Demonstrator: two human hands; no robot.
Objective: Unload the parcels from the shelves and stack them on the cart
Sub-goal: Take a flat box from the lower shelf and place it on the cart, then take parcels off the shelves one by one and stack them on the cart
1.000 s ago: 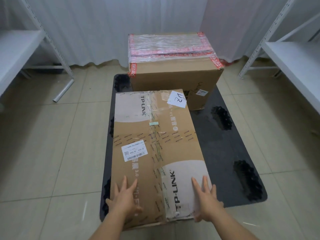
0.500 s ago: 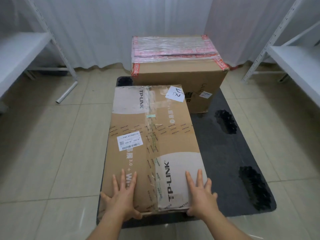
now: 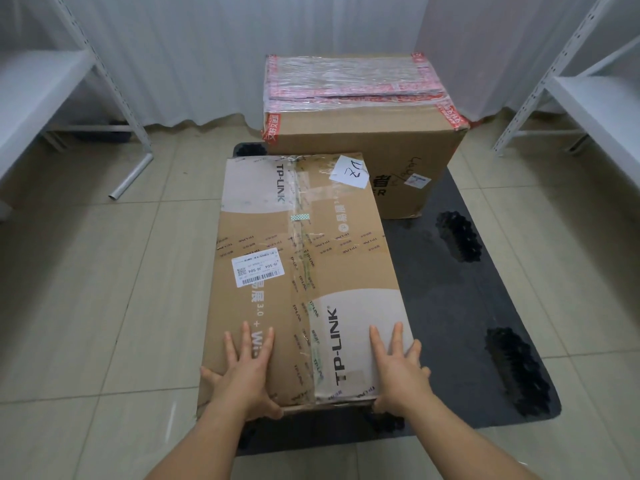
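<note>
The left hand lies flat on the long box, fingers spread and straight, thumb hooked over the near edge to steady it. The right hand mirrors it, fingers apart. The box sits on the cart, its far end beside the big box, probably to pack them tight.

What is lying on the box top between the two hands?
In the head view, only the box's own top: brown cardboard, a taped seam and TP-LINK print, between left hand and right hand.

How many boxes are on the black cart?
2. The flat TP-LINK box lies at the near left of the cart with both hands on its near end; the big taped box stands at the far end. Smaller ones behind could be hidden.
</note>
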